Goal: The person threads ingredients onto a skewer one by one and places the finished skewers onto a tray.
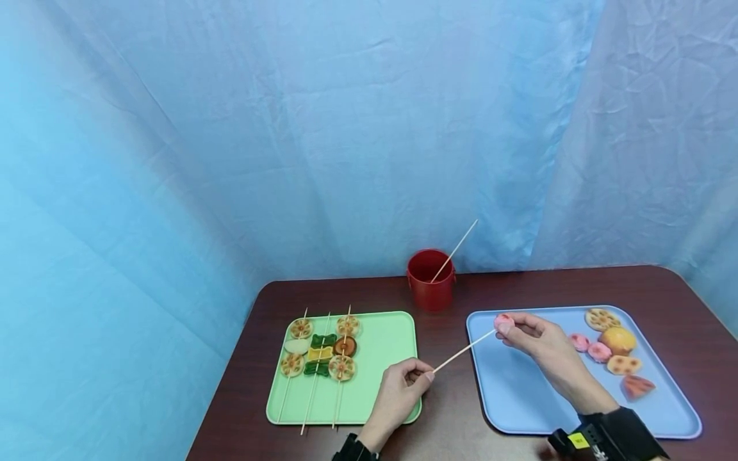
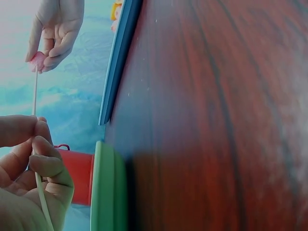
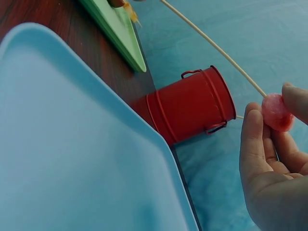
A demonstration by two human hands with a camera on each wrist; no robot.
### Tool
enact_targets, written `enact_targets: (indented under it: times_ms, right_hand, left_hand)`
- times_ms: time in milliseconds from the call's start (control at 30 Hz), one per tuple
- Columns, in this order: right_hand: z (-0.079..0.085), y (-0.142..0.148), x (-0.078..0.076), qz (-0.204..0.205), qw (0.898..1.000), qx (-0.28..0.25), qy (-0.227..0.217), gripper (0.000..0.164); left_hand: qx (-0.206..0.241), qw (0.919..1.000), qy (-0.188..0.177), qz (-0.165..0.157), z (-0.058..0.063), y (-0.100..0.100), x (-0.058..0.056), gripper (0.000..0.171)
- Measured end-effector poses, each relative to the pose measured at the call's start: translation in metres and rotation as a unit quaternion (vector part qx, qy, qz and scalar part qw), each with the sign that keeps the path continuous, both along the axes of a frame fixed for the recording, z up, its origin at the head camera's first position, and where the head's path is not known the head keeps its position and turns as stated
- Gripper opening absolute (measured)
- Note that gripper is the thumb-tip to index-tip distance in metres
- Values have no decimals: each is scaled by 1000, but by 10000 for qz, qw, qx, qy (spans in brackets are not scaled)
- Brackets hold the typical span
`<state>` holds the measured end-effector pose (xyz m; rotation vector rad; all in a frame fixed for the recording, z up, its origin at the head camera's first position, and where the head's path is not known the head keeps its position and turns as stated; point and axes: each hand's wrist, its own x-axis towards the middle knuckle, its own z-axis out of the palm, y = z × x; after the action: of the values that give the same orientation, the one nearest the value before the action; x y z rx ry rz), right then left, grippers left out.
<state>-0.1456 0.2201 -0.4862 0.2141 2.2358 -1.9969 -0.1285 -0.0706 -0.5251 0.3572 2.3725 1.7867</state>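
My left hand (image 1: 399,394) pinches a thin wooden skewer (image 1: 464,351) between thumb and fingers, over the gap between the two trays. At the skewer's far end is a pink ball (image 3: 277,112), which my right hand (image 1: 542,349) holds between thumb and fingertips above the blue tray (image 1: 519,397). The skewer's tip meets the ball; how deep it goes in is hidden. In the left wrist view the rest of the skewer runs back under the left palm. Below and left of the left hand lies the green tray (image 1: 375,333), bearing three loaded skewers.
The loaded skewers carry lotus root slices (image 1: 342,368), green and yellow pieces (image 1: 320,354) and a brown mushroom slice (image 1: 345,346). Behind the trays stands a red bucket (image 1: 431,294) with one skewer leaning out. On the blue tray's right lie pink balls (image 1: 599,351), a yellow-topped piece (image 1: 618,339) and several other pieces.
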Motion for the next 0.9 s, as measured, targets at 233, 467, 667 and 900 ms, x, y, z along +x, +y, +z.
enact_targets:
  times_ms: [233,467,667,900]
  right_hand:
    - [0,-4,1,-181,9995,-263,-76,54]
    - [-3,-13,5,-75,9997,-247,-3,56]
    - [-8,-18,4,-248,9970,-625,386,66]
    - [-9,-25,-3,-574,9848,-1084,1233,42]
  left_hand:
    - [112,9999,-105,-22,1,2,1,10]
    - [147,9998,82,-112,3,10,2,9]
    - [166,9996,-217,-74,4,20,1,13]
    - [781,9942,-687,265,3,38,-2,16]
